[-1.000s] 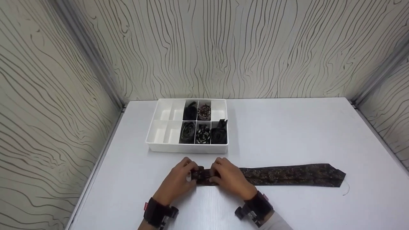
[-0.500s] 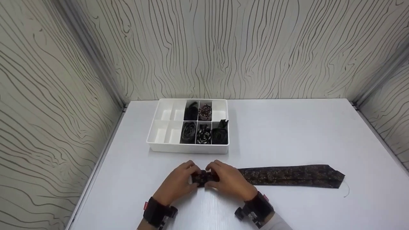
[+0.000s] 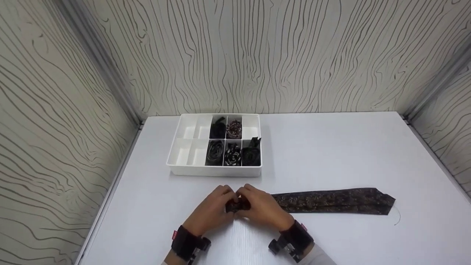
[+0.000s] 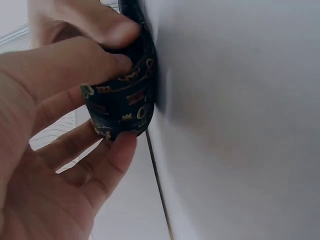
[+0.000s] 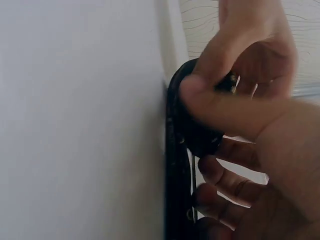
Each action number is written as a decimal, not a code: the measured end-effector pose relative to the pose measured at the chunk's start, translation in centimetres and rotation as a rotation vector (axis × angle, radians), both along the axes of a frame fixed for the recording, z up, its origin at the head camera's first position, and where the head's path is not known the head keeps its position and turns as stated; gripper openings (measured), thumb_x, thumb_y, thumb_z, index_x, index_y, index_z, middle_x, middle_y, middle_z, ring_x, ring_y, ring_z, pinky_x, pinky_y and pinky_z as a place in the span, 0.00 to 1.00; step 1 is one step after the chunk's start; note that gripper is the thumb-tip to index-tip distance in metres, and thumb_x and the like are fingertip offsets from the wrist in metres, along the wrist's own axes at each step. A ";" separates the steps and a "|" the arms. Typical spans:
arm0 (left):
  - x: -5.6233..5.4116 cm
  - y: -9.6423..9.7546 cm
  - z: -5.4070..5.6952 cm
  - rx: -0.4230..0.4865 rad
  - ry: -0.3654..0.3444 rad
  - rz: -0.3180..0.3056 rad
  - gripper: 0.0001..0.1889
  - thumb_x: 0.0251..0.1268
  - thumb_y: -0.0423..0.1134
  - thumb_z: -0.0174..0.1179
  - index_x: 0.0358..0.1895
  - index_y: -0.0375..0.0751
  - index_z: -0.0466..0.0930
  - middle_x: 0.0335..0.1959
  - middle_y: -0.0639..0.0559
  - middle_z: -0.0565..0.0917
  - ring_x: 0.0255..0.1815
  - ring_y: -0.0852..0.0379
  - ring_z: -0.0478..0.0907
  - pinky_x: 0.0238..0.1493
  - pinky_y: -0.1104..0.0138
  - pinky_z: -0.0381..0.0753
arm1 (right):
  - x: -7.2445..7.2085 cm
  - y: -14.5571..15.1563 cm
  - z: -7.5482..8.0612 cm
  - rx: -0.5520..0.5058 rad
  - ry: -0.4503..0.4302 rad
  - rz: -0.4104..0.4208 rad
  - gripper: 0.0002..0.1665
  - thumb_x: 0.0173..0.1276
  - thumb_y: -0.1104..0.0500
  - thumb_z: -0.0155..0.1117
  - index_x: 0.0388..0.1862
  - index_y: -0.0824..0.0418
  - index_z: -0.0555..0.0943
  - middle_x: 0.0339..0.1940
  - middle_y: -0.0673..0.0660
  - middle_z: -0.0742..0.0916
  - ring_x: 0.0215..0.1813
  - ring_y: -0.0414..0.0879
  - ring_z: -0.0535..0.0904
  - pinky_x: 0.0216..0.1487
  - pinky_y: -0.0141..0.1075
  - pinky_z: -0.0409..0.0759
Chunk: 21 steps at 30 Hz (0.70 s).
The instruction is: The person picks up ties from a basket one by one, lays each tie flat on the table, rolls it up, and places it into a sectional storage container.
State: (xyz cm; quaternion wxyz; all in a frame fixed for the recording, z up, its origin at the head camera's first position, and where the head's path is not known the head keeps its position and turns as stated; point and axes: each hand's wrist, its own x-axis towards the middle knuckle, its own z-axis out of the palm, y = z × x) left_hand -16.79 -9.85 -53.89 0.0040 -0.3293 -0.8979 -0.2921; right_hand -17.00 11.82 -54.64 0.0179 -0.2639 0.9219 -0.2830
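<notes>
A dark patterned necktie (image 3: 335,201) lies flat along the table, its pointed wide end to the right and a loose thread trailing off it. Its other end is wound into a thick roll (image 4: 120,107) that both hands grip. The left hand (image 3: 211,209) holds the roll's left side, thumb and fingers on its edges. From the right, the right hand (image 3: 263,208) pinches the roll, its thumb lying across the coil (image 5: 202,142) in the right wrist view. In the head view the fingers mostly hide the roll.
Behind the hands stands a white compartment box (image 3: 215,170) holding several rolled neckties (image 3: 215,151), mostly black, one reddish-brown (image 3: 234,129). Several compartments hold nothing. Wood-patterned panels (image 3: 235,55) wall the white table (image 3: 331,154) at the back and sides.
The left hand has shifted right with the rolled end, so the two hands are closer together. The strip between them has shortened; the wide end lies nearly where it was.
</notes>
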 end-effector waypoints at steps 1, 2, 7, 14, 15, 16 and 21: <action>0.0 0.1 0.0 0.008 -0.012 0.000 0.17 0.57 0.35 0.77 0.49 0.47 0.84 0.49 0.58 0.81 0.52 0.61 0.77 0.57 0.65 0.83 | 0.0 0.1 0.0 0.000 0.002 -0.005 0.24 0.60 0.47 0.82 0.52 0.50 0.83 0.43 0.44 0.83 0.44 0.40 0.82 0.48 0.38 0.84; -0.1 0.2 0.0 0.018 -0.019 -0.005 0.18 0.58 0.36 0.77 0.50 0.47 0.83 0.49 0.57 0.82 0.51 0.61 0.78 0.56 0.65 0.83 | 0.0 0.2 0.0 0.002 0.008 -0.010 0.24 0.59 0.47 0.83 0.51 0.50 0.83 0.42 0.44 0.84 0.44 0.40 0.82 0.47 0.37 0.84; -0.2 0.5 -0.1 0.013 -0.029 -0.028 0.16 0.61 0.40 0.77 0.49 0.48 0.83 0.47 0.57 0.83 0.48 0.60 0.79 0.53 0.65 0.83 | 0.1 0.7 0.1 0.020 0.065 -0.003 0.26 0.56 0.46 0.85 0.49 0.52 0.84 0.43 0.46 0.82 0.45 0.40 0.80 0.47 0.38 0.85; -0.2 0.8 0.1 -0.017 -0.034 -0.019 0.20 0.58 0.41 0.78 0.53 0.51 0.84 0.50 0.58 0.84 0.51 0.60 0.79 0.57 0.63 0.84 | 0.1 1.0 0.3 0.058 0.070 -0.012 0.29 0.52 0.46 0.87 0.49 0.53 0.84 0.43 0.47 0.84 0.46 0.42 0.81 0.48 0.40 0.85; -0.1 0.8 0.1 -0.020 -0.030 -0.022 0.20 0.58 0.41 0.79 0.53 0.51 0.84 0.49 0.58 0.84 0.51 0.60 0.79 0.57 0.63 0.84 | 0.2 1.1 0.3 0.063 0.063 -0.013 0.30 0.51 0.45 0.87 0.49 0.53 0.84 0.43 0.47 0.84 0.46 0.42 0.80 0.48 0.39 0.85; -0.1 0.9 0.0 -0.024 -0.030 -0.022 0.20 0.57 0.41 0.79 0.53 0.50 0.84 0.49 0.58 0.84 0.51 0.60 0.79 0.57 0.64 0.84 | 0.2 1.1 0.3 0.066 0.057 -0.012 0.31 0.51 0.45 0.87 0.50 0.53 0.84 0.43 0.47 0.83 0.46 0.42 0.80 0.48 0.39 0.85; 0.1 1.1 0.1 -0.019 -0.028 -0.020 0.20 0.57 0.39 0.78 0.53 0.49 0.84 0.50 0.58 0.83 0.53 0.60 0.78 0.60 0.63 0.83 | 0.5 1.5 0.4 0.063 0.043 -0.002 0.29 0.54 0.46 0.86 0.51 0.52 0.83 0.43 0.46 0.83 0.45 0.41 0.79 0.47 0.38 0.84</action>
